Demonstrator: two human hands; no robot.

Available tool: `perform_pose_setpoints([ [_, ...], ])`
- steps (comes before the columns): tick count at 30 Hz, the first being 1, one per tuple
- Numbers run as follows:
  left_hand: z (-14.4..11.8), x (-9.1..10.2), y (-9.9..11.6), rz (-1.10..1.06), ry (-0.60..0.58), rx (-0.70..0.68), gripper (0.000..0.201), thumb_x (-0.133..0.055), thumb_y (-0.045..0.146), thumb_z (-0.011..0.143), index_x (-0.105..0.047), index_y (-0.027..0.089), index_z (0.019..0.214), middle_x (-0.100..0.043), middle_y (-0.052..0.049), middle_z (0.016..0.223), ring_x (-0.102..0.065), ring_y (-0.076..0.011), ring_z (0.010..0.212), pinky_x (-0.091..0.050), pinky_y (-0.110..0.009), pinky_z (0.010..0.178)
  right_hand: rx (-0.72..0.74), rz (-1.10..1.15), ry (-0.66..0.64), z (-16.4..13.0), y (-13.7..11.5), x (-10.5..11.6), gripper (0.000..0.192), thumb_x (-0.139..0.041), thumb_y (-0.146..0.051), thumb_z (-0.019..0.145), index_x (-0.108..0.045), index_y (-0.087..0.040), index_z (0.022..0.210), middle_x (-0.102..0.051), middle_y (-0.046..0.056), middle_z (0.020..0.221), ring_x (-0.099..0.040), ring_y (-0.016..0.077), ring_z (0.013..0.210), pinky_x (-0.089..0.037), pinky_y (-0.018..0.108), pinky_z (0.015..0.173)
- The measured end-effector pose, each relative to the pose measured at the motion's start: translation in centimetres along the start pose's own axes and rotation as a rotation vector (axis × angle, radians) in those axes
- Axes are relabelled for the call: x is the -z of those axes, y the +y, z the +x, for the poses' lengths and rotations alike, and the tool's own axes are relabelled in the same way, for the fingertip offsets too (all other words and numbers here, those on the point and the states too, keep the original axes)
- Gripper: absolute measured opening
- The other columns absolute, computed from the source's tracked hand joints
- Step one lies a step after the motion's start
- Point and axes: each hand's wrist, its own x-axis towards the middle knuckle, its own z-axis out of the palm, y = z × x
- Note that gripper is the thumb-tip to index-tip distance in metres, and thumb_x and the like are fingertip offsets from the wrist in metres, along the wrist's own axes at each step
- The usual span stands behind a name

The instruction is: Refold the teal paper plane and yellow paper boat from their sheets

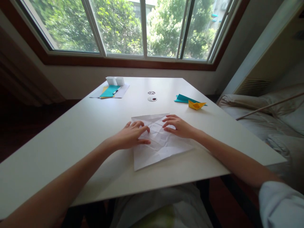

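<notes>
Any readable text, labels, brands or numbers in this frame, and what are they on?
None can be read.
The creased white paper under the left hand and right hand shows only fold lines.
The teal sheet, the yellow folded boat and the white boxes show no print.
The round discs on the table bear marks too small to read.

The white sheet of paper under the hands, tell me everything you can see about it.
The white paper is a single large sheet, creased all over with a grid of straight and diagonal fold lines. It lies nearly flat on the white table, close to its near edge, turned at an angle, with its far part folded to a point. The left hand presses on its left side and the right hand rests on its upper right, fingertips of both meeting near the middle creases. Nothing else touches it.
</notes>
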Motion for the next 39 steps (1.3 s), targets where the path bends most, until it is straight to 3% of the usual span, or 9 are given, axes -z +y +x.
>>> perform_pose_setpoints([
  [4, 1.2, -0.8, 0.1, -0.03, 0.091, -0.068, 0.048, -0.041, 0.059, 0.083, -0.052, 0.022, 0.111, -0.052, -0.01, 0.113, -0.049, -0.0258, 0.106, -0.037, -0.038, 0.092, 0.048, -0.009, -0.043, 0.4, -0.9, -1.1, 0.031, -0.046, -0.034, 0.088, -0.06, -0.02, 0.111, -0.055, 0.008, 0.125, -0.047, 0.0206, 0.118, -0.036, 0.038, 0.1],
  [7, 1.7, -1.4, -0.2, -0.043, 0.084, -0.127, 0.073, -0.05, 0.068, 0.072, -0.041, 0.021, 0.127, -0.044, -0.013, 0.128, -0.041, -0.0285, 0.119, -0.034, -0.038, 0.097, 0.0, -0.07, -0.15, 0.3, -1.0, -1.5, 0.057, -0.045, -0.045, 0.086, -0.038, -0.019, 0.136, -0.034, 0.012, 0.143, -0.03, 0.0261, 0.131, -0.025, 0.045, 0.107],
  [9, 1.8, -1.6, -0.4, -0.032, 0.029, -0.139, 0.093, -0.05, 0.074, 0.065, -0.026, 0.021, 0.138, -0.031, -0.014, 0.142, -0.03, -0.0312, 0.129, -0.026, -0.04, 0.103, -0.026, -0.091, -0.249, 0.2, -0.9, -1.6, 0.07, -0.04, -0.056, 0.085, -0.023, -0.019, 0.143, -0.023, 0.012, 0.148, -0.019, 0.029, 0.136, -0.017, 0.049, 0.109],
  [12, 1.8, -1.6, -0.7, -0.025, -0.08, -0.134, 0.105, -0.045, 0.078, 0.065, -0.009, 0.017, 0.144, -0.012, -0.014, 0.15, -0.013, -0.0303, 0.137, -0.015, -0.042, 0.108, -0.066, -0.108, -0.331, 0.1, -0.9, -1.7, 0.079, -0.032, -0.066, 0.083, -0.014, -0.021, 0.145, -0.014, 0.011, 0.15, -0.011, 0.0306, 0.137, -0.011, 0.05, 0.109],
  [16, 1.9, -1.5, -0.9, -0.01, -0.147, -0.094, 0.106, -0.041, 0.078, 0.067, -0.001, 0.018, 0.145, -0.002, -0.012, 0.151, -0.005, -0.028, 0.138, -0.009, -0.045, 0.109, -0.15, -0.126, -0.361, 0.2, -0.6, -1.4, 0.092, -0.032, -0.075, 0.075, -0.01, -0.02, 0.145, -0.008, 0.014, 0.151, -0.008, 0.0301, 0.138, -0.009, 0.048, 0.11],
  [20, 1.4, -1.1, -1.8, 0.006, -0.191, -0.004, 0.108, -0.041, 0.078, 0.066, 0.002, 0.017, 0.145, 0.004, -0.012, 0.15, -0.002, -0.0298, 0.138, -0.008, -0.05, 0.108, -0.258, -0.138, -0.415, 0.1, 0.2, -0.7, 0.098, -0.031, -0.079, 0.071, -0.005, -0.02, 0.145, -0.003, 0.013, 0.151, -0.004, 0.0301, 0.138, -0.006, 0.051, 0.11],
  [27, 0.2, -0.4, -4.3, -0.005, -0.233, 0.116, 0.107, -0.041, 0.077, 0.067, 0.002, 0.017, 0.144, 0.004, -0.012, 0.15, -0.001, -0.029, 0.138, -0.008, -0.052, 0.108, -0.391, -0.128, -0.454, -1.2, 2.5, 0.5, 0.091, -0.026, -0.077, 0.075, -0.004, -0.024, 0.145, -0.003, 0.004, 0.152, -0.001, 0.0342, 0.137, -0.005, 0.058, 0.108],
  [33, 0.0, -0.9, -5.4, -0.004, -0.118, 0.149, 0.105, -0.044, 0.075, 0.067, -0.006, 0.016, 0.145, -0.002, -0.016, 0.15, -0.005, -0.0329, 0.137, -0.014, -0.048, 0.108, -0.364, -0.098, -0.419, -2.1, 4.3, 0.6, 0.087, -0.026, -0.073, 0.079, -0.004, -0.022, 0.145, -0.002, 0.006, 0.152, -0.003, 0.0303, 0.138, -0.008, 0.049, 0.111],
  [39, 0.4, -1.0, -6.0, 0.06, 0.083, 0.354, 0.101, -0.041, 0.07, 0.073, -0.007, 0.008, 0.144, -0.01, -0.023, 0.148, -0.027, -0.0343, 0.132, -0.031, -0.041, 0.101, -0.406, -0.152, -0.396, -2.4, 5.7, 1.1, 0.096, -0.034, -0.075, 0.073, -0.015, -0.014, 0.145, -0.011, 0.013, 0.151, -0.01, 0.0324, 0.137, -0.011, 0.047, 0.111],
])
